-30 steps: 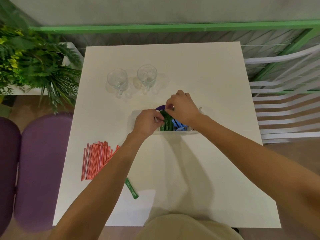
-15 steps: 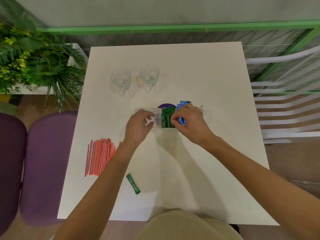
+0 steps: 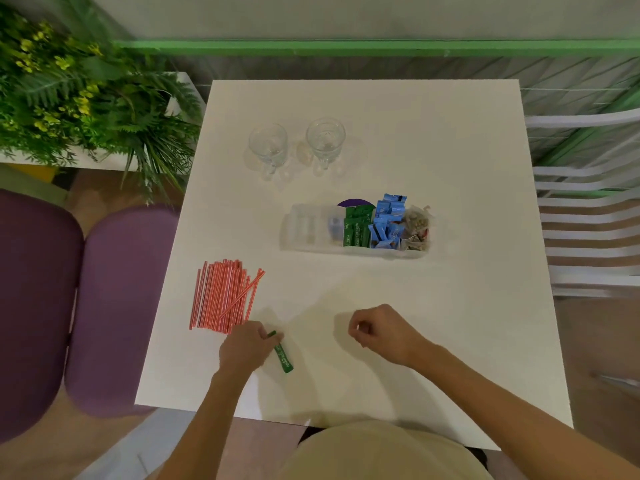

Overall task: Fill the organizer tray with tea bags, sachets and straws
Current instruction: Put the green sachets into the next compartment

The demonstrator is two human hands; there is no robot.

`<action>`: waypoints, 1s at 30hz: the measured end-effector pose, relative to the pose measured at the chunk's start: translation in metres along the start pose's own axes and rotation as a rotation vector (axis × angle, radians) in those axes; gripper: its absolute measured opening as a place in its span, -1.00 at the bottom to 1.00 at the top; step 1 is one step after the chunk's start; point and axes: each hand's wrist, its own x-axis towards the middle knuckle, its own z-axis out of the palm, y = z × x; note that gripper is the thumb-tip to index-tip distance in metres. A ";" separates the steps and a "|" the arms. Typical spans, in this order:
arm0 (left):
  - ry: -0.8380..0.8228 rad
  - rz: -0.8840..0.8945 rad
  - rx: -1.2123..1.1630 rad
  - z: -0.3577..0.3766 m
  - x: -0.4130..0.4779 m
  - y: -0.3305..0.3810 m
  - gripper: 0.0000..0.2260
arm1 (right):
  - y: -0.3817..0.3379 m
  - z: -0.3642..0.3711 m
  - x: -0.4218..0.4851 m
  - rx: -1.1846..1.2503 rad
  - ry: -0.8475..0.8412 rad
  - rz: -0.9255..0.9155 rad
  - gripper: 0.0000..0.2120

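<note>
Soft overhead light, faint shadows, fisheye-warped edges (w/ slight blur)

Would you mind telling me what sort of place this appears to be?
Probably a café seating area: a square white table with two clear glass mugs, a clear plastic organizer tray of sachets, purple cushioned seats alongside.

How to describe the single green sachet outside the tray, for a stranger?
On the white table, look right of the red straws. The green sachet lies flat there, pinched by the left hand; the other green ones stand in the tray.
</note>
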 end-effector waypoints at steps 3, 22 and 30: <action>0.014 -0.026 -0.021 0.009 -0.004 0.002 -0.73 | 0.001 0.014 -0.006 -0.019 -0.060 0.031 -0.86; 0.069 0.332 0.038 0.040 -0.024 0.039 -0.74 | -0.004 0.031 0.022 -0.013 -0.018 0.288 -0.85; 0.100 0.366 0.049 0.054 -0.032 0.038 -0.97 | 0.001 0.049 0.021 0.028 0.008 0.228 -0.76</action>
